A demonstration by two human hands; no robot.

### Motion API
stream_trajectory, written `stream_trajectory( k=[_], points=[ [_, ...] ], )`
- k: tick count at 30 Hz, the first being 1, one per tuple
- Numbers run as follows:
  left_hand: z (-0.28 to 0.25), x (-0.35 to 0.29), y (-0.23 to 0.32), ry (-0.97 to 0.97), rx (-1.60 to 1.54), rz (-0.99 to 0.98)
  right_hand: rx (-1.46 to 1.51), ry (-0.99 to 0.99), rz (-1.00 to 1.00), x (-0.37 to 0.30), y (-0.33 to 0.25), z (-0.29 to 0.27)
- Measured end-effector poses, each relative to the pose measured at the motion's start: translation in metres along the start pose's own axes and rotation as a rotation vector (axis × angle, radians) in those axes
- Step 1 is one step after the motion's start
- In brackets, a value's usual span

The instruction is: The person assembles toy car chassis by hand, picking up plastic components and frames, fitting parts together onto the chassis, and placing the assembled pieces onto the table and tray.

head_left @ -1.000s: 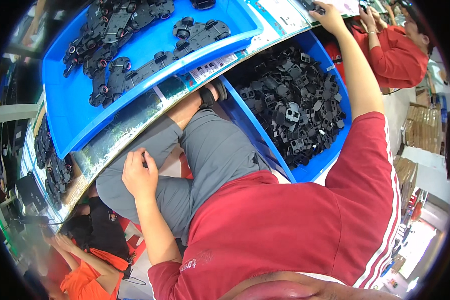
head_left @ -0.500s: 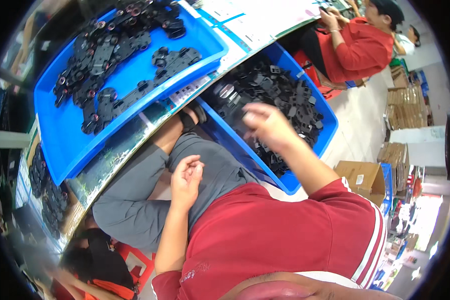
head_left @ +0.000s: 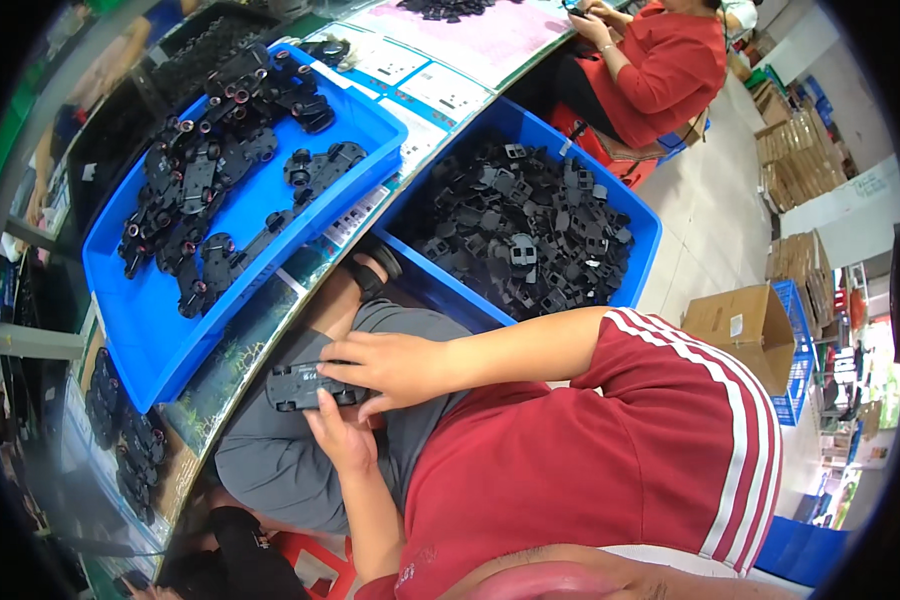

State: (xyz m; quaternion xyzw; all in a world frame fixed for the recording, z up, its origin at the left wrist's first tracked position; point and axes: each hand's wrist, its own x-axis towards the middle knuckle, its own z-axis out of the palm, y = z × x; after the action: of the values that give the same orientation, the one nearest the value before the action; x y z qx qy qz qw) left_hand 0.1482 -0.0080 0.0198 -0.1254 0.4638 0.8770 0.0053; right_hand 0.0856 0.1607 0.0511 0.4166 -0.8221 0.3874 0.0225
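Over my lap, both hands are on a black toy car chassis (head_left: 288,388) with wheels at its sides. My right hand (head_left: 395,362) lies over its right end, fingers bent onto the upper face. From below, my left hand (head_left: 342,438) grips the near edge, its thumb against the side. Whether a smaller part lies under my right fingers cannot be seen. On the table to the left, a blue tray (head_left: 160,355) carries a heap of similar black chassis (head_left: 205,170). Beyond my right forearm stands a deeper blue bin (head_left: 642,240) full of small black plastic parts (head_left: 540,225).
More black chassis (head_left: 130,440) lie on the table left of the tray. A person in red (head_left: 660,75) sits at the table's far end. An open cardboard box (head_left: 735,325) stands at the right, beside a blue crate (head_left: 795,350). Below left is a red stool (head_left: 315,560).
My right hand has come back from the bin to my lap. Both hands, earlier apart with no chassis between them, now hold a chassis. The view has shifted somewhat.
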Motion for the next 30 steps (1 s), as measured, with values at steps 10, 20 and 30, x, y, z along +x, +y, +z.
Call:
stream_trajectory(
  k=[10,20,30],
  points=[
    [-0.062,-0.012,0.046,0.141,0.033,0.170,0.163,0.072,0.243,0.015,0.033,0.035],
    [-0.149,-0.046,0.159,0.515,0.513,0.432,-0.065,-0.036,0.302,-0.003,0.075,0.083],
    [-0.308,-0.018,0.286,0.818,0.456,0.581,-0.067,-0.076,0.362,0.004,0.075,0.086]
  ],
)
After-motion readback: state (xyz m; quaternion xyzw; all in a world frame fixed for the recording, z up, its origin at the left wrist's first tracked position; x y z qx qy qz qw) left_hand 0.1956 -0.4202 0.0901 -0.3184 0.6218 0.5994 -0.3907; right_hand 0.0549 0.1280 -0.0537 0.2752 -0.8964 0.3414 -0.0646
